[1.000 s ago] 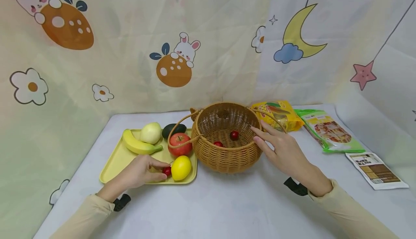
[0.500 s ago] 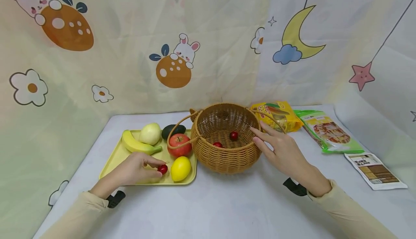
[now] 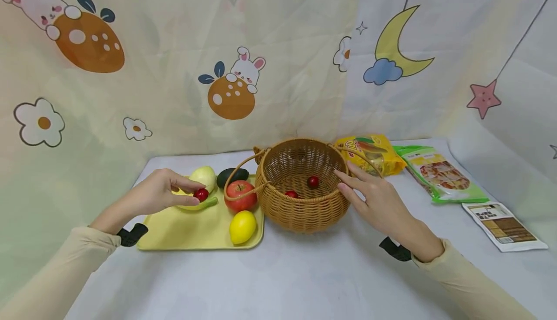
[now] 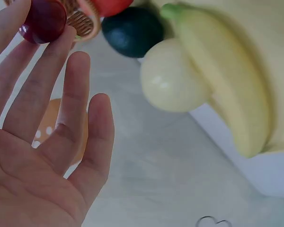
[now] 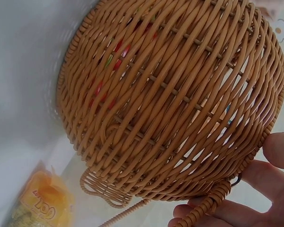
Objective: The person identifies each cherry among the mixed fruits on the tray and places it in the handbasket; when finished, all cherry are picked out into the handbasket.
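Observation:
My left hand (image 3: pixel 152 195) pinches a cherry (image 3: pixel 201 195) between thumb and fingertips, above the yellow tray (image 3: pixel 187 230). In the left wrist view the other fingers are spread beside the cherry (image 4: pixel 45 21). My right hand (image 3: pixel 383 206) touches the right rim of the wicker basket (image 3: pixel 304 216) with nearly straight fingers; the right wrist view shows them by the handle's base. Inside the basket lie two more cherries, one (image 3: pixel 313 181) toward the right and one (image 3: pixel 291 194) partly hidden by the front rim.
On the tray are a banana (image 3: pixel 208 204), a pale onion-like ball (image 3: pixel 205 177), a dark avocado (image 3: pixel 226 177), a red apple (image 3: pixel 239 189) and a lemon (image 3: pixel 242 227). The basket's handle loops over the apple. Behind right lie a yellow bag (image 3: pixel 378 155), a green packet (image 3: pixel 444 175) and a white-brown pouch (image 3: pixel 505 227).
My left hand has picked the cherry up from beside the lemon and carried it up and left, now over the banana. The right hand stays at the basket rim.

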Motion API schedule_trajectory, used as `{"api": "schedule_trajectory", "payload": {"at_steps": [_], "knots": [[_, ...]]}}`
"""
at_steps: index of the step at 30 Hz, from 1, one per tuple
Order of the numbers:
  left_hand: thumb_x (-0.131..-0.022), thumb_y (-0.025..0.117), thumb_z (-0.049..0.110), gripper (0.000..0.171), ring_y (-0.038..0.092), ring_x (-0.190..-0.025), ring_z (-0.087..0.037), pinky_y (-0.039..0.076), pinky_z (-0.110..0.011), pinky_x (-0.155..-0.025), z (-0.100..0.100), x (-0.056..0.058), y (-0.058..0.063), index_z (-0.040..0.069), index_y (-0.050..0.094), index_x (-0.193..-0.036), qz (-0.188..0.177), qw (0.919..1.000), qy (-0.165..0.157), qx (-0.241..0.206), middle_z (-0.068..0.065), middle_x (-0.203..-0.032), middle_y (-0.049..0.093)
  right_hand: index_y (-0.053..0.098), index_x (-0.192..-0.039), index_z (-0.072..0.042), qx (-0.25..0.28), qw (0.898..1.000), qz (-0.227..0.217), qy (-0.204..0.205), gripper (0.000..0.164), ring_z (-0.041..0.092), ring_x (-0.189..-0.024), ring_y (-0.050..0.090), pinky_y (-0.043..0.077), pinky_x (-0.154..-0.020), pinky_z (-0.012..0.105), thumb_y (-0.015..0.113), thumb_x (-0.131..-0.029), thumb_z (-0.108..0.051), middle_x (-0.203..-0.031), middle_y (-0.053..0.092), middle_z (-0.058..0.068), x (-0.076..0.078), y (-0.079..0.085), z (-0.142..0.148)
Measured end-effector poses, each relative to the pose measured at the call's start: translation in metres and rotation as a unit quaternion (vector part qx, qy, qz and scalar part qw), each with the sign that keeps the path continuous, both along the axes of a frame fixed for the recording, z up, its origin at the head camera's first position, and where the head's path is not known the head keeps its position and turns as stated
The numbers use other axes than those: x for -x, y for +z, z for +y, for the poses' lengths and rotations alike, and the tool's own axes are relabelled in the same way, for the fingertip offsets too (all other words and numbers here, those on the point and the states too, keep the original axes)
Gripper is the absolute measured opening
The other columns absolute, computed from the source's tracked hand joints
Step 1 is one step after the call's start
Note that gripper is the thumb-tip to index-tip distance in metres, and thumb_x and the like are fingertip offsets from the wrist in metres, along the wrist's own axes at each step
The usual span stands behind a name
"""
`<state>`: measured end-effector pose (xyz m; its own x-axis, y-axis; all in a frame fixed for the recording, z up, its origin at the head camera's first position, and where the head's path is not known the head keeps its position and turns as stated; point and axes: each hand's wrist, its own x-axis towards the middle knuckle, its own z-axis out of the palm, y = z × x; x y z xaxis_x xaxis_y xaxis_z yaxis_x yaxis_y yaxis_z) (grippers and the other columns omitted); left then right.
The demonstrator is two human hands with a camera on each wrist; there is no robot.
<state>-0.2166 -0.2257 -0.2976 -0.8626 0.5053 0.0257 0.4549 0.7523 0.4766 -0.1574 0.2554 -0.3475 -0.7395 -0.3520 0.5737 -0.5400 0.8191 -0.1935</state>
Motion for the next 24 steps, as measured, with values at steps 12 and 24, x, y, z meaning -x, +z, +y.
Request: {"api": "schedule_trajectory", "payload": {"at_steps": [12,24], "knots": [[-0.088,0.082,0.025,0.034,0.075,-0.104,-0.018,0.058,-0.041,-0.092,0.086,0.056,0.066,0.019,0.078,-0.121,-0.037,0.9941,-0.097,0.032,-0.001,-0.115,0.079,0.065,-0.140,-0.013,-0.005,1.000,0.000,-0.005,0.040,0.000,-0.046,0.034,0.038,-0.056,0.025,0.066,-0.101,-0.023,-0.144,0.057,0.029,-0.001,0.000,-0.002],[-0.090,0.081,0.024,0.035,0.073,-0.115,-0.016,0.056,-0.038,-0.101,0.175,0.090,0.079,0.017,0.077,-0.124,-0.089,0.9801,-0.169,0.055,-0.001,-0.118,0.078,0.065,-0.140,-0.013,-0.002,1.000,-0.011,-0.013,0.040,0.005,-0.046,0.044,0.043,-0.059,0.028,0.065,-0.102,-0.025,-0.146,0.056,0.027,-0.002,-0.001,-0.003]]}}
